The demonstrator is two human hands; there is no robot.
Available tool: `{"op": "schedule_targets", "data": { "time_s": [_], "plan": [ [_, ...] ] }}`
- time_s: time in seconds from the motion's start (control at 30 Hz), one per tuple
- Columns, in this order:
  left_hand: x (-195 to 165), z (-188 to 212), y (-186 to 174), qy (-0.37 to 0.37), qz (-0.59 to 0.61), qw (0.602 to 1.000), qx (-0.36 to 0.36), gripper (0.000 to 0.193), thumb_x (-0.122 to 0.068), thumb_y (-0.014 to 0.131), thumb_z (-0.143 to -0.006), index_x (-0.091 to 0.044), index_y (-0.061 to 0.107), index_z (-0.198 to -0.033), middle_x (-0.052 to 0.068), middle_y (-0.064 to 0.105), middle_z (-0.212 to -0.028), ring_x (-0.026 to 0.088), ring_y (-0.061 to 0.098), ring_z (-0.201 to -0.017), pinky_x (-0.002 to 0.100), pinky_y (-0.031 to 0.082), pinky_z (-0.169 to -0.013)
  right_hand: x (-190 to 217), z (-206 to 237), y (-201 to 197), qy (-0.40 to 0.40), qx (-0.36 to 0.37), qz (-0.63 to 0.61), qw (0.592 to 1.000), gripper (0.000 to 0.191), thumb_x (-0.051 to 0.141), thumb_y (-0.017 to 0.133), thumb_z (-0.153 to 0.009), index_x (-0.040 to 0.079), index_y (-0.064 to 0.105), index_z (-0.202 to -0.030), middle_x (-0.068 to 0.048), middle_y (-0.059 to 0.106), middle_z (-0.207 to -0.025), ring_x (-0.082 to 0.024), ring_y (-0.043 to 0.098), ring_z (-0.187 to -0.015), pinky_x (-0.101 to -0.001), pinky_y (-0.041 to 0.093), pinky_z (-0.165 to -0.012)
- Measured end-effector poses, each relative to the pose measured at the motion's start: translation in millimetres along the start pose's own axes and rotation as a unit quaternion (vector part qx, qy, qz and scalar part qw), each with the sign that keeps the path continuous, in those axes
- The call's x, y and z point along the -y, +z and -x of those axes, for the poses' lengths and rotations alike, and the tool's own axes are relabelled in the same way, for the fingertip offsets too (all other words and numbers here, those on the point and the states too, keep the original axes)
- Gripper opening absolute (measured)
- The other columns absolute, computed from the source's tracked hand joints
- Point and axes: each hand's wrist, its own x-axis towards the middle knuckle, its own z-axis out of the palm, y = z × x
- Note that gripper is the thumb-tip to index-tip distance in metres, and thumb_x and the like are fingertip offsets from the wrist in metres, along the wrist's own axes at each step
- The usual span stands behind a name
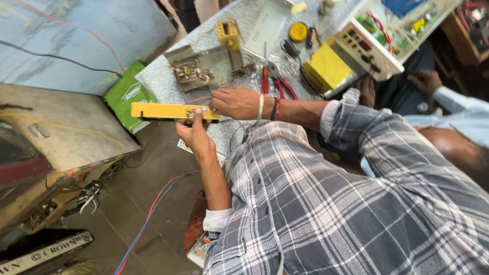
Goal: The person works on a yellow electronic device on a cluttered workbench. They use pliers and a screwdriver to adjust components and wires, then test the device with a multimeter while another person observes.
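Both my hands grip the long yellow panel (170,111) at its right end, just off the worktop's (163,79) near edge: left hand (196,133) pinching from below, right hand (237,103) closed over the top. It looks stiff, light sheet metal with possibly sharp edges; supporting the unheld far end seems wiser.

Red-handled pliers (277,84), green packet (127,94), yellow tape roll (298,31).

we are seeing soft, even daylight brightening the desk (168,81), shadows staying faint, the edges blurring slightly.
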Motion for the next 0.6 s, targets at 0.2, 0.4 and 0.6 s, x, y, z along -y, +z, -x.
{"op": "schedule_targets", "data": {
  "time_s": [0.2, 0.4, 0.6],
  "plan": [
    [-2, 13, 0, 0.017, 0.004, 1.0, -0.004, 0.039, 0.0, 0.073, -0.089, -0.004, 0.055, -0.123, 0.006, 0.063, -0.108, 0.016, 0.069, -0.09, 0.031, 0.066, -0.07, 33, 5, 20, 0.132, -0.052, 0.041, 0.989, 0.026, 0.027, 0.064, -0.097, 0.003, 0.056, -0.103, -0.009, 0.055, -0.096, -0.024, 0.062, -0.091, -0.0363, 0.056, -0.066],
    [-5, 11, -6, 0.021, 0.011, 0.999, 0.029, 0.037, 0.002, 0.074, -0.093, 0.001, 0.055, -0.125, 0.01, 0.064, -0.108, 0.017, 0.068, -0.087, 0.03, 0.063, -0.067, 26, 5, 9, 0.069, -0.06, -0.047, 0.995, 0.022, 0.021, 0.065, -0.093, 0.003, 0.058, -0.105, -0.01, 0.056, -0.1, -0.027, 0.065, -0.096, -0.0371, 0.057, -0.068],
    [-1, 17, -1, -0.007, 0.027, 0.999, 0.041, 0.036, 0.002, 0.073, -0.091, -0.001, 0.052, -0.12, 0.009, 0.064, -0.108, 0.016, 0.071, -0.088, 0.032, 0.068, -0.069, -4, 6, -10, -0.008, 0.014, -0.119, 0.993, 0.023, 0.022, 0.067, -0.095, 0.004, 0.063, -0.109, -0.011, 0.059, -0.105, -0.029, 0.065, -0.097, -0.0413, 0.057, -0.075]
  ]
}}
